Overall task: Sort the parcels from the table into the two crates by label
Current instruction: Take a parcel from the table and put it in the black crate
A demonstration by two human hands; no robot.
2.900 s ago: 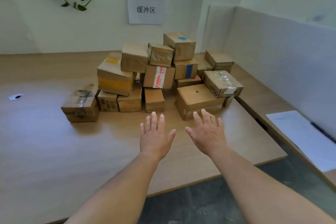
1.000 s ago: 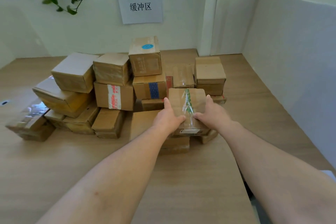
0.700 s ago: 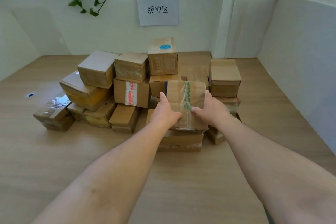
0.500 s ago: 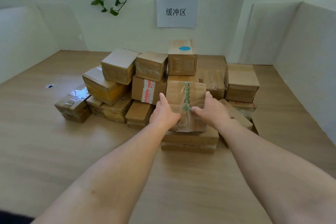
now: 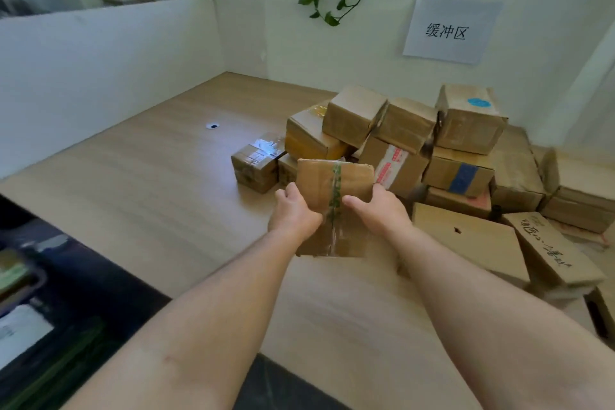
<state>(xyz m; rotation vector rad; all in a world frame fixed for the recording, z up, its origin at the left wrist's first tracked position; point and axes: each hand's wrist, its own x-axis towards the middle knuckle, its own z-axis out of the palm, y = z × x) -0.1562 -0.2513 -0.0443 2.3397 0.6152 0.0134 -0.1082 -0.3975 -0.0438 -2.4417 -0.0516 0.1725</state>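
Above the table (image 5: pixel 149 193), parcel (image 5: pixel 319 183) tight between left hand (image 5: pixel 293 213) and right hand (image 5: pixel 379 213), long axis toward the pile (image 5: pixel 409 130).

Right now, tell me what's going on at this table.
A person grips one cardboard parcel, sealed with green-printed tape, with the left hand on its left edge and the right hand on its right. It is held in front of the pile of parcels on the wooden table. Many parcels are not yet sorted.
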